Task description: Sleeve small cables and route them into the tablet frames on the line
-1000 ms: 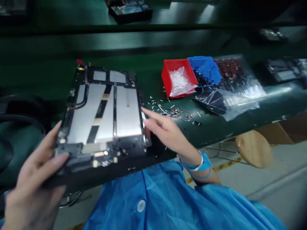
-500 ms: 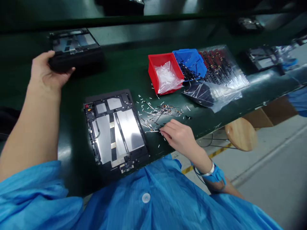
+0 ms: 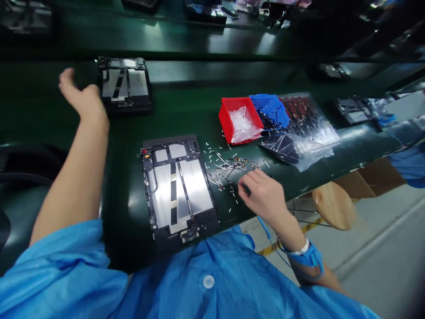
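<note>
An opened tablet body (image 3: pixel 179 188) with silver plates lies on the dark green bench right in front of me. My right hand (image 3: pixel 264 195) rests just to its right, fingers curled over a scatter of small white and metal parts (image 3: pixel 229 166); what they pinch is hidden. My left hand (image 3: pixel 81 95) is stretched out to the far left, fingers apart and holding nothing, a little left of a second opened tablet (image 3: pixel 124 84) on the belt.
A red bin (image 3: pixel 239 118) with a clear bag and a blue bin (image 3: pixel 269 108) stand right of the parts, beside plastic bags of components (image 3: pixel 303 133). More devices (image 3: pixel 357 110) lie further right. A wooden stool (image 3: pixel 330 204) stands below the bench edge.
My left hand has let go of the second tablet, which now sits on the belt to its right. My right hand stays curled at the loose parts.
</note>
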A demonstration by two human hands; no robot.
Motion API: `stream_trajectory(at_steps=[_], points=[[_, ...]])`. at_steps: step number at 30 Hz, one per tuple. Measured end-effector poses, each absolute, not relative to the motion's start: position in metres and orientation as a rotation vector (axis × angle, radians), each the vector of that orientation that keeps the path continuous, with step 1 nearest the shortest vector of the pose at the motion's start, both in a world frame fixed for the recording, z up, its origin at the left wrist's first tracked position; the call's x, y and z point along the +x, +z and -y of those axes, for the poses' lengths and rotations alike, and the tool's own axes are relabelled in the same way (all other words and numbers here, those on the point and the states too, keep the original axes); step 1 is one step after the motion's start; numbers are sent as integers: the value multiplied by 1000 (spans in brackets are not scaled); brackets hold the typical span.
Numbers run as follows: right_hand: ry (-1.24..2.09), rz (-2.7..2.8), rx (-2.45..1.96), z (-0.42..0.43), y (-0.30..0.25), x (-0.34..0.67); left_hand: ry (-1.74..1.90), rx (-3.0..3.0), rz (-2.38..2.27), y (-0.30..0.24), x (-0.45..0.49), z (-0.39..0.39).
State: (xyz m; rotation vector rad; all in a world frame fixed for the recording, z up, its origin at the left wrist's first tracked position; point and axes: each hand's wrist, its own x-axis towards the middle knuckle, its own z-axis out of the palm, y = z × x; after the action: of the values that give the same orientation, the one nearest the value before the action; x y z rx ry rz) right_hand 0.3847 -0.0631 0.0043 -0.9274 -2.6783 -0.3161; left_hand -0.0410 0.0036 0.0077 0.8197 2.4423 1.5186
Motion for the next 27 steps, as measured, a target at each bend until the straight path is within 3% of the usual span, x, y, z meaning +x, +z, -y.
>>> stream_trajectory(at_steps=[3, 7, 11, 20, 27], points=[[-395, 2583, -935, 56, 17, 384, 1558, 1187, -1915, 24, 31, 15], [-421, 2453, -707, 49, 28, 367, 1053, 1346, -1292, 38, 130, 56], [-457, 2395, -567, 45, 31, 352, 719, 1086, -917, 32, 167, 82], [143, 2246, -622, 41, 30, 336, 983, 1340, -1108, 29, 166, 89], [334, 2349, -639, 30, 42, 327, 964, 1615, -1269, 24, 153, 84]])
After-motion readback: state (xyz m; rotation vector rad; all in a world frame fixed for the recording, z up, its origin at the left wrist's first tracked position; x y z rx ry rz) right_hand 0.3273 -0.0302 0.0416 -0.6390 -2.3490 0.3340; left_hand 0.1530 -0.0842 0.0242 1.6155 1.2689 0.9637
